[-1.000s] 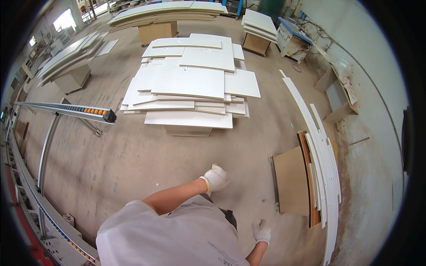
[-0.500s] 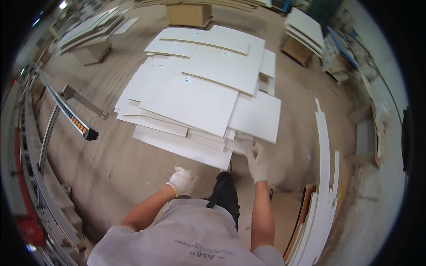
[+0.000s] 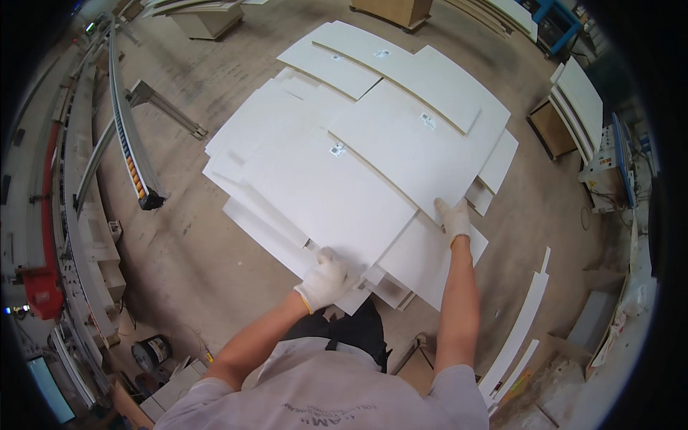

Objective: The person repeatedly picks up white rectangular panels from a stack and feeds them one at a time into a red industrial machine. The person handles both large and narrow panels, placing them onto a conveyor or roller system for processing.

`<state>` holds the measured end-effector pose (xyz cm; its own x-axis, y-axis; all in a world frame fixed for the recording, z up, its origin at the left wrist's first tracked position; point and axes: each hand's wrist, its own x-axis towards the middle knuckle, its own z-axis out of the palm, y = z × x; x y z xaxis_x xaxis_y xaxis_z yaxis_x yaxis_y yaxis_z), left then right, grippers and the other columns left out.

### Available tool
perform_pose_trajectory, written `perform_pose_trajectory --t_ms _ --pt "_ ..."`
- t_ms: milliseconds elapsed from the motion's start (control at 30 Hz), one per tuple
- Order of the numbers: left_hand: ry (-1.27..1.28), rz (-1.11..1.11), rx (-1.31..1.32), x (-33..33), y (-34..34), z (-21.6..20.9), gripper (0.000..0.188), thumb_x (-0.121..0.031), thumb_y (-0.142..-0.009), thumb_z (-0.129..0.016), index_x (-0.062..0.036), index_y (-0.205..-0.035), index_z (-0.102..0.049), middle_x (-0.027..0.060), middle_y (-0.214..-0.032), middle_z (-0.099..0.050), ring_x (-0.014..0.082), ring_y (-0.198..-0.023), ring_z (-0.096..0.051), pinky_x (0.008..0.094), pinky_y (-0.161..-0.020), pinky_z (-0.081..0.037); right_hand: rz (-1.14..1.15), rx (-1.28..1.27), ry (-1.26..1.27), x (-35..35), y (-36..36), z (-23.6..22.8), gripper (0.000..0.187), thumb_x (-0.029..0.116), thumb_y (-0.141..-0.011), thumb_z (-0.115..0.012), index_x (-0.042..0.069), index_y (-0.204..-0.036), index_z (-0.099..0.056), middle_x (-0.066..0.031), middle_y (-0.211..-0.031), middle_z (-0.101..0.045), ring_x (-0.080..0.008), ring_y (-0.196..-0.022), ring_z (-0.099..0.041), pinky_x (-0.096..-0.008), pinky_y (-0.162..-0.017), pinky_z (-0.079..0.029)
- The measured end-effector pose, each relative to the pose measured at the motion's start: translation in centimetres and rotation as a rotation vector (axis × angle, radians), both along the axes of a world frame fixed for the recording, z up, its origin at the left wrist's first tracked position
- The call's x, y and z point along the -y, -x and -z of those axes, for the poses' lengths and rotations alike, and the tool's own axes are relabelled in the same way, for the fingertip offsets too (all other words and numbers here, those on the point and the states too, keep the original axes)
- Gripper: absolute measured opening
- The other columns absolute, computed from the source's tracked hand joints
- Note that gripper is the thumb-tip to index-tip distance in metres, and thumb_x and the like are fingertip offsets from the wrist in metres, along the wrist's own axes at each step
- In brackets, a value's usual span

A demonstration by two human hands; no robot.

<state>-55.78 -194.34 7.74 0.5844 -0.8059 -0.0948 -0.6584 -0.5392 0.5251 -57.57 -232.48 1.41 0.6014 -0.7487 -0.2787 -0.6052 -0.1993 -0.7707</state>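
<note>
Shirt and trousers: Nearest on my feed, at the lower edge, I have the wearer's grey shirt point(image 3: 322, 390), then dark trousers point(image 3: 358, 330) close against the panels.
Left hand: I see the white-gloved left hand point(image 3: 325, 281) at the near edge of the pile, fingers bent inward and mostly gathered; I cannot tell whether they have hold of a board or only rest on it.
Right hand: Out to the right and a little farther off, the gloved right hand point(image 3: 454, 218) is at the near corner of the upper panel point(image 3: 444, 161), fingers slightly parted; how firmly they grip, I cannot tell.
Panel pile: The white boards lie flat and overlapping straight in front of the wearer. A broad labelled panel point(image 3: 308, 179) reaches toward the left hand, the upper panel overlaps its right side, and a long narrow panel point(image 3: 408, 82) lies across the far part.
Right floor: I make out thin white strips point(image 3: 516, 337) beyond the right arm.
Left side: A dark bucket point(image 3: 149, 352) stands low down; farther up, a roller rail point(image 3: 129, 143) shows orange rollers near its end.
Far area: Another panel stack point(image 3: 579, 104) leans into view on the right, beside a pale machine point(image 3: 609, 165); a wooden block point(image 3: 394, 11) sits at the top edge.
</note>
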Motion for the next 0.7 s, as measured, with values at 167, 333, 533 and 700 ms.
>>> perform_pose_trajectory --t_ms 167,333,533,700 --pt "0.013 -0.17 0.241 1.6 -11.0 1.6 0.031 -0.037 -0.104 -0.065 -0.0077 -0.098 -0.073 0.0199 -0.088 -0.066 0.0417 -0.093 -0.059 0.0556 -0.088 -0.039 0.009 -0.124 -0.149 -5.9 6.9 -2.1 0.076 0.033 -0.091 -0.081 -0.004 -0.149 -0.048 -0.0176 -0.122 -0.07 -0.0239 -0.091 -0.068 -0.0369 -0.065 -0.056" --pt "-0.33 -0.268 0.431 2.8 -16.7 1.9 0.04 -0.041 -0.103 -0.066 -0.0028 -0.092 -0.072 0.014 -0.075 -0.064 0.0344 -0.086 -0.061 0.0578 -0.092 -0.036 0.036 -0.109 -0.065 -14.5 16.1 -1.8 0.078 0.028 -0.091 -0.081 -0.004 -0.153 -0.046 -0.021 -0.128 -0.07 -0.0262 -0.103 -0.07 -0.0389 -0.082 -0.06" --pt "-0.496 0.181 0.278 -4.6 -14.0 5.6 0.063 -0.055 -0.108 -0.053 0.0033 -0.108 -0.076 0.0161 -0.083 -0.071 0.0411 -0.101 -0.066 0.0655 -0.1 -0.031 0.158 -0.137 -0.256 -24.5 23.7 -2.1 0.073 0.02 -0.091 -0.08 -0.004 -0.152 -0.047 -0.015 -0.128 -0.07 -0.0242 -0.114 -0.068 -0.0367 -0.102 -0.053" --pt "-0.21 0.143 0.296 -11.6 -11.5 6.1 0.08 -0.068 -0.104 -0.055 0.0086 -0.098 -0.076 0.0274 -0.082 -0.074 0.047 -0.099 -0.072 0.0681 -0.088 -0.047 0.259 -0.024 -0.506 -30.2 28.5 -3.0 0.058 0.031 -0.096 -0.076 -0.005 -0.14 -0.063 -0.0137 -0.122 -0.074 -0.0241 -0.109 -0.07 -0.0374 -0.097 -0.055"
